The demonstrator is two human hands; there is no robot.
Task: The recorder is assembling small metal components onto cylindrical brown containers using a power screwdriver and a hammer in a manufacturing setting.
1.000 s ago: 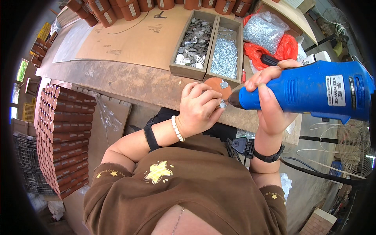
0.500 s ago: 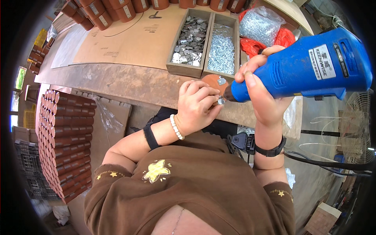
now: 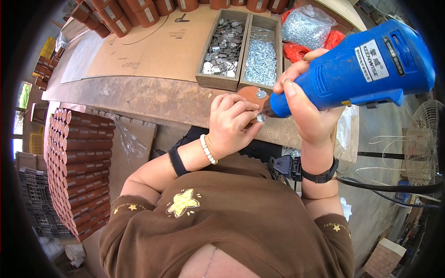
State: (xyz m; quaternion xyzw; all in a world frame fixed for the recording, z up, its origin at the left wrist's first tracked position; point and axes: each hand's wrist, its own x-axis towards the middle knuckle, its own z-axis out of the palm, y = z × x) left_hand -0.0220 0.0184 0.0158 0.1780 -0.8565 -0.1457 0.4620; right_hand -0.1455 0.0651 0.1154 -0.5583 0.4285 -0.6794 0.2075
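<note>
My right hand (image 3: 308, 92) is wrapped round a blue electric screwdriver (image 3: 352, 74), held nearly level. Its dark nose points left, at a small silver metal plate (image 3: 261, 118) by my left fingertips. My left hand (image 3: 234, 120) has its fingers closed in a pinch at that plate, against the near side of a round reddish-brown piece (image 3: 250, 94). Another small metal plate (image 3: 261, 94) lies on the brown piece's face. The screwdriver's nose and my fingers hide the exact contact point and any screw there.
Beyond my hands stand a wooden box (image 3: 222, 82) of flat metal plates and another box (image 3: 262, 55) of screws. A clear bag (image 3: 306, 28) of screws sits on red plastic behind them. Stacked reddish-brown cylinders (image 3: 88, 171) rise at left; a fan (image 3: 424, 143) stands at right.
The screwdriver and my right hand have shifted slightly left and up, the tool's rear tilting a little. My left hand stays almost in place at the brown piece.
</note>
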